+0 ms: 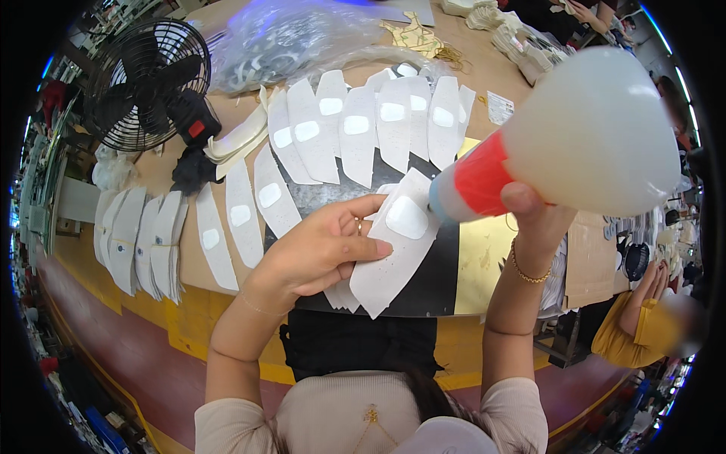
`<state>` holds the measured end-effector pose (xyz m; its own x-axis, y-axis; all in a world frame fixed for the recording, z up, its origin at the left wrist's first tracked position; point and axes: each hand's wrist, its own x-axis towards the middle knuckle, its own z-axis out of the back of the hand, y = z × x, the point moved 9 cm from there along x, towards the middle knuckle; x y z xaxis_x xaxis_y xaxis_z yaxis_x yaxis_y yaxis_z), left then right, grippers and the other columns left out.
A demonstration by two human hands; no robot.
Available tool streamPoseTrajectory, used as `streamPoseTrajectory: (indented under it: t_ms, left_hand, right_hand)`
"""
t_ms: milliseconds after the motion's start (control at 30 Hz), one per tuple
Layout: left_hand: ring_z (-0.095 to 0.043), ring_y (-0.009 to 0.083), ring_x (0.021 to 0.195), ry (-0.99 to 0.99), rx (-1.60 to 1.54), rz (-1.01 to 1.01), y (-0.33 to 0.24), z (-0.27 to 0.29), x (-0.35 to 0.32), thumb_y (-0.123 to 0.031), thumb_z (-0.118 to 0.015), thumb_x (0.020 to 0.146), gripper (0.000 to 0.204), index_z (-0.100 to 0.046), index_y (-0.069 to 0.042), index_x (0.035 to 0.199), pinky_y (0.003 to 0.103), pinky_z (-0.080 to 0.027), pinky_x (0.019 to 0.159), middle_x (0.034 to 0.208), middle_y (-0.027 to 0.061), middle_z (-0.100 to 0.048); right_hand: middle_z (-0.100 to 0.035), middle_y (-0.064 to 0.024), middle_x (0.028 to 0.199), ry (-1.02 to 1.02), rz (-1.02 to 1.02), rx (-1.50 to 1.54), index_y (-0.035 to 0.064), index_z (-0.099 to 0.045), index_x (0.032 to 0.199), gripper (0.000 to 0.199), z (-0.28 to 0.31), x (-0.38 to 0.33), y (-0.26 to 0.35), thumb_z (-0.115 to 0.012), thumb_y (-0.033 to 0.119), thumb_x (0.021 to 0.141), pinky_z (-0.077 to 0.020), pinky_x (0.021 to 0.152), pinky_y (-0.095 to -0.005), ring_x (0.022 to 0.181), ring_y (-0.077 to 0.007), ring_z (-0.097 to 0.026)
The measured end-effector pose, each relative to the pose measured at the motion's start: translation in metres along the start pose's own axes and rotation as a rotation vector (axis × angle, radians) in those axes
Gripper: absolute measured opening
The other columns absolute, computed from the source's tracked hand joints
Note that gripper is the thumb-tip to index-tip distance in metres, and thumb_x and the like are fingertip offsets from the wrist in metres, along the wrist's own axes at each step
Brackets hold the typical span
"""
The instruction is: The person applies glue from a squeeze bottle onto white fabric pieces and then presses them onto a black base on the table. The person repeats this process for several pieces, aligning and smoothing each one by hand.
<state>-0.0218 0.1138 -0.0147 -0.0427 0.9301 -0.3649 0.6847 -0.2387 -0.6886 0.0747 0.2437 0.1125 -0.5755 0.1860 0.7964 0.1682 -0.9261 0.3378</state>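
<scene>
**Glue bottle tipped over a white cut piece at the workbench**

Head view, looking down at a wooden table [491, 76] with a dark mat and a shiny gold sheet at the near edge.

Left hand [321, 246]: fingers spread flat and pressing down on a small stack of white, elongated, perforated fabric pieces [389, 261], each with a rounded glossy white patch near one end. Thumb lies along the upper edge of the top piece; the fingertips end just beside its patch. A thin ring shows on one finger.

Right hand [538, 219]: closed around the neck of a large translucent white squeeze bottle with a red band [575, 132]. The bottle is tilted, nozzle pointing down and left, its tip touching or just above the right edge of the top piece; contact cannot be confirmed. A gold bead bracelet sits on this wrist.

Surroundings: more of the same white pieces [363, 125] fanned in an overlapping row across the table beyond the hands, another row [162, 234] running down the left. A black table fan [151, 79] stands at far left, a clear plastic bag [287, 38] behind the row. Another person in a yellow sleeve [639, 329] is at lower right, hands raised, well apart from the work
</scene>
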Motion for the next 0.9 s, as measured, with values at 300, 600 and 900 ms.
streamPoseTrajectory:
  t_ms: [300,600,900]
  left_hand:
    - [-0.064,0.0176,0.1,0.124,-0.028,-0.003,0.014,-0.024,0.026,0.007,-0.06,0.082,0.06,-0.035,0.004,0.136,0.028,-0.053,0.083,0.115,0.0156,-0.061]
    - [-0.043,0.0245,0.127,-0.124,0.424,-0.273,0.019,-0.047,0.129,-0.003,-0.059,0.087,0.067,-0.025,-0.003,0.145,0.036,-0.036,0.106,0.137,0.0215,-0.041]
    - [-0.051,0.0304,0.102,-0.739,1.53,-0.389,0.001,0.04,-0.012,-0.025,-0.073,0.078,0.065,-0.046,0.002,0.131,0.038,-0.042,0.09,0.107,0.017,-0.053]
  right_hand:
    - [-0.058,-0.0161,0.104,-0.795,-0.47,0.785,0.0009,-0.044,0.125,0.084,0.11,-0.082,-0.089,-0.07,0.06,0.07,-0.0566,0.073,-0.0503,0.088,-0.0331,-0.064]
    - [-0.05,-0.0122,0.112,-0.736,-0.38,1.183,0.0058,-0.039,0.128,0.082,0.149,-0.116,-0.075,-0.074,0.053,0.071,-0.047,0.082,-0.051,0.099,-0.0328,-0.055]
    - [-0.05,-0.0146,0.095,-0.737,-0.443,0.837,-0.0048,-0.043,0.114,0.08,0.132,-0.112,-0.067,-0.066,0.061,0.075,-0.0603,0.066,-0.0359,0.088,-0.0264,-0.059]
